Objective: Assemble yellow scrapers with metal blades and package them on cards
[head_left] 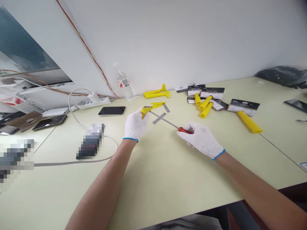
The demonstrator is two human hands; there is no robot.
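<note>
Both hands wear white knit gloves. My left hand (135, 125) is closed around a yellow plastic scraper piece (145, 111) held just above the table. My right hand (200, 138) grips the red handle of a screwdriver (168, 122), whose thin metal shaft reaches left to the yellow piece. A loose metal blade (159, 118) lies on the table under the shaft. Another blade (166, 107) and a yellow part (158, 103) lie just behind.
Yellow scrapers (157, 93) lie by the wall near a plastic water bottle (124, 83). Several packaged yellow-handled scrapers (244, 116) lie at the right. A black phone (112, 110), power strip (93, 101), cables and other phones lie at the left on the pale table (168, 179).
</note>
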